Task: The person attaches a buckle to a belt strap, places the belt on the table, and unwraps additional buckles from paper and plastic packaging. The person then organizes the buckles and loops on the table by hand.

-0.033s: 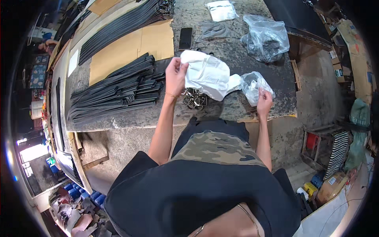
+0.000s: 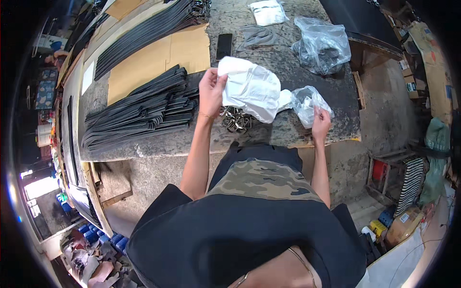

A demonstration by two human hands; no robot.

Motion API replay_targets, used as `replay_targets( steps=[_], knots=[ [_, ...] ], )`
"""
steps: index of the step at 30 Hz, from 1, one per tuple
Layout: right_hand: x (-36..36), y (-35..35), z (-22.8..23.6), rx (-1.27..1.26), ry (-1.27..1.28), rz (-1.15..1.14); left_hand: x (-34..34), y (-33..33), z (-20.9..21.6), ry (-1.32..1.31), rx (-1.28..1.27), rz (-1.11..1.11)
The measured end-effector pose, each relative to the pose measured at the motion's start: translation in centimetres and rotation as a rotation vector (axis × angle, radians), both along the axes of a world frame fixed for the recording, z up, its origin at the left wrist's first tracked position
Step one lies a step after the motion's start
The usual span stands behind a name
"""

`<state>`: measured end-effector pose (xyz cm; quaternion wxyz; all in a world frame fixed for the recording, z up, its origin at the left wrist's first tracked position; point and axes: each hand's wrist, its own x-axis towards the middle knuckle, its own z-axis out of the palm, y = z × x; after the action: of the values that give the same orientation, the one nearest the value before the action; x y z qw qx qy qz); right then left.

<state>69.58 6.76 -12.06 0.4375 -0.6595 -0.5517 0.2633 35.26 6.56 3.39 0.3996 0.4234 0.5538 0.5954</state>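
My left hand (image 2: 212, 92) pinches the upper left edge of a white plastic packet (image 2: 250, 89), held above the worktable. At its right end the packet narrows into a bunched white neck, which meets a crumpled clear plastic bag (image 2: 303, 103). My right hand (image 2: 321, 123) grips the near right side of that clear bag with closed fingers. Whether packet and bag are one piece, I cannot tell. Partly under the packet lies a heap of metal buckles (image 2: 235, 121). Black straps (image 2: 144, 113) are piled left of my left hand.
Across the dark worktable (image 2: 283, 137) lie a phone (image 2: 224, 46), a grey cloth (image 2: 259, 37), a white wrapped packet (image 2: 268, 12) and a large clear bag (image 2: 322, 45). More black straps (image 2: 153, 36) rest beside cardboard (image 2: 161, 62). A stool-like frame (image 2: 384, 175) stands at the right.
The upper left edge of the white packet has risen slightly with my left hand. My right hand keeps its hold on the clear bag, almost unmoved.
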Motion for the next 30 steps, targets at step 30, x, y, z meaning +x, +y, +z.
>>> replay_targets(
  steps=[30],
  knots=[
    [-2.5,-1.1,3.1,-0.003,0.185,-0.206,24.7,6.5,-27.0,-2.110,-0.269,-0.804]
  ],
)
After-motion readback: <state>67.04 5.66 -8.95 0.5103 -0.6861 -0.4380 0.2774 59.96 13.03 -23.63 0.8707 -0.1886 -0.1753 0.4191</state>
